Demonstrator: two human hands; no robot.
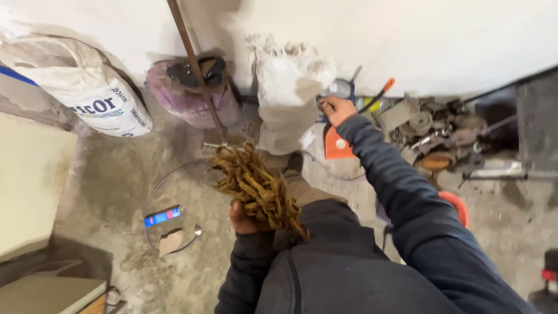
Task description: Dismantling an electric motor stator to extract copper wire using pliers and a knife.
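A bundle of rusty brown chain [258, 189] is clenched in the left hand [243, 221], near the lap, its length rising up and forward. The right hand [337, 109] is stretched well away, apparently closed on a small metal tool [340, 89] beside the white sack [288, 99].

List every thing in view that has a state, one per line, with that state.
Left hand: closed around a bundle of rusty brown twisted wire pieces, held up.
Right hand: stretched forward, gripping the open top of a white woven sack.
White woven sack: upright, mouth open.
Printed white bag: full, leaning against the wall.
Purple sack: slumped on the floor.
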